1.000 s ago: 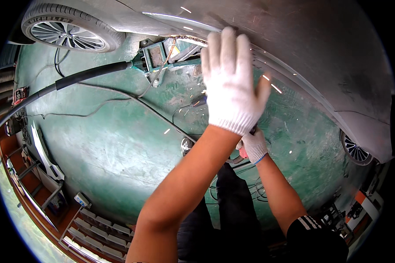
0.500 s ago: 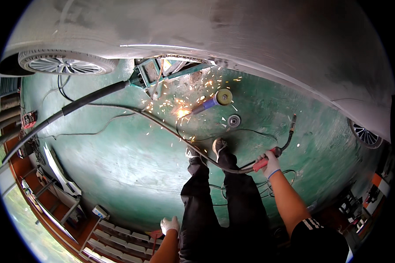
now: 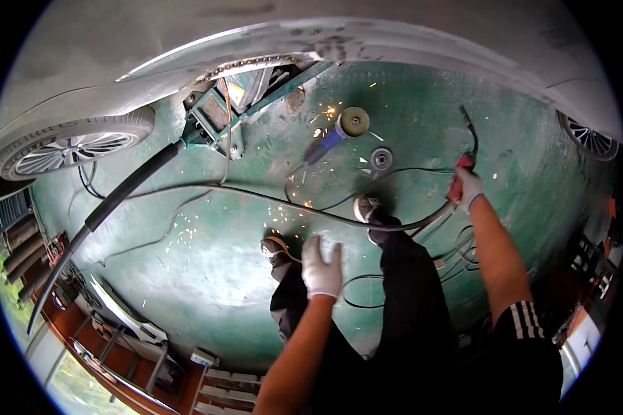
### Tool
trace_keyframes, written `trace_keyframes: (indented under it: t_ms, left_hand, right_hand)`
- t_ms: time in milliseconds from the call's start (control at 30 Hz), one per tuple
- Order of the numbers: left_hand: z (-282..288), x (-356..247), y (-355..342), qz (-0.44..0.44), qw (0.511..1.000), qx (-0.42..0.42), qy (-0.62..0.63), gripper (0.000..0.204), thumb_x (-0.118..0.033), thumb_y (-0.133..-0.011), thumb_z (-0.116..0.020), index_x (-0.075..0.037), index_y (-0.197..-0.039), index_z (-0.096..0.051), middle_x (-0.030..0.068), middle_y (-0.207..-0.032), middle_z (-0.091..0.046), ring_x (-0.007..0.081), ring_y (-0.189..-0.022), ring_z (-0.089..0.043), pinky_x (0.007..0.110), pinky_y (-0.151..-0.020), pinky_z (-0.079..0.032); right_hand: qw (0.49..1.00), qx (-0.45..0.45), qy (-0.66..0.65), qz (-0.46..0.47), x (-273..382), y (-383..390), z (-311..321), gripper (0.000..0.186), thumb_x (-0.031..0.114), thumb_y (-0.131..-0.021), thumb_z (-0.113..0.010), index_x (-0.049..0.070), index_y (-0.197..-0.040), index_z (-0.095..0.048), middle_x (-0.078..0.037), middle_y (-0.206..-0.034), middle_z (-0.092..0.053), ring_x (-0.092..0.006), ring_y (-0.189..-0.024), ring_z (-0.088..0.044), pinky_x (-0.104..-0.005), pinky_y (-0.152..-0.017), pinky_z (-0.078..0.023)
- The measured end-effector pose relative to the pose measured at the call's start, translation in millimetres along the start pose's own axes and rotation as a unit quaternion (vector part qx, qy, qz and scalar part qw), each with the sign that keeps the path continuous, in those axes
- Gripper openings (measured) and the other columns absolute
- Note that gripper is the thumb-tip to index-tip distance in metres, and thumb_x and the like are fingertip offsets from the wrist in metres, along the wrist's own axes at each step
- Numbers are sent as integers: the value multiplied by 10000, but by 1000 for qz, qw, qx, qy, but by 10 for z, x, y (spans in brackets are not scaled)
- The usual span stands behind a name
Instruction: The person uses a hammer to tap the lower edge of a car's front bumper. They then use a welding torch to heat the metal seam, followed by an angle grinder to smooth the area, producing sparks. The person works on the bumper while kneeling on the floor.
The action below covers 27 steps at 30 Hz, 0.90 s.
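Your right hand (image 3: 471,187) clamps the red-handled torch (image 3: 455,188), nozzle beyond it; your left hand (image 3: 322,271) is empty, fingers apart. Ahead-left, a beaded row (image 3: 254,65) looks laid; what's left can't be told.

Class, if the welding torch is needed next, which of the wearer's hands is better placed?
Probably the right hand: it grips the red-handled welding torch, which points toward the car. The left hand is open and empty, well apart from the torch.
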<state>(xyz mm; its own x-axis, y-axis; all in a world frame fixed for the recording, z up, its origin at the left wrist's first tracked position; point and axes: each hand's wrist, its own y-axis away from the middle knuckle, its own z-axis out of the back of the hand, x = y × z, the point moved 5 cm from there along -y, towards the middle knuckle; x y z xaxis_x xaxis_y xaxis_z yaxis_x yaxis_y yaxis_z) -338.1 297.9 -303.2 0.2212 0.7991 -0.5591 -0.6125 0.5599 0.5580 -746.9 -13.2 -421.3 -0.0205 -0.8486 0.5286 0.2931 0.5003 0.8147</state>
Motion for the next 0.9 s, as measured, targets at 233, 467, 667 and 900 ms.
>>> trace_keyframes:
  t_ms: [233,467,667,900]
  left_hand:
    - [-497,248,10,-86,977,196,-28,697,-448,-1033,-693,39,-1510,-550,285,-1586,-531,441,-1475,-506,468,-1223,-420]
    - [-240,-630,-859,-240,945,221,40,610,-395,-1008,-732,23,-1430,-595,239,-1491,-594,440,-1367,-588,487,-1139,-487]
    - [-363,-1063,-1181,-361,914,177,56,556,-360,-1006,-724,-2,-1413,-600,237,-1435,-616,439,-1308,-619,487,-1105,-505]
    - [-811,-1106,-1434,-495,853,165,2,576,-394,-984,-727,-12,-1400,-611,252,-1290,-656,448,-1222,-632,520,-1042,-506]
  right_hand:
    - [976,-62,111,176,86,-708,-453,201,260,-1000,-736,101,-1061,-630,-24,-733,-582,-171,-547,-569,-356,-483,-464]
    - [903,-183,311,234,-578,-1539,-646,643,368,-866,-800,105,-1437,-663,-142,-1038,-772,-252,-907,-739,-405,-759,-562]
    - [831,-265,433,226,-714,-1617,-757,707,500,-874,-794,79,-1427,-663,-242,-1232,-766,-436,-1184,-722,-491,-995,-571]
    - [766,-146,567,268,-356,-882,-1422,417,303,-923,-686,89,-1277,-736,-229,-1072,-792,-448,-1040,-761,-535,-889,-596]
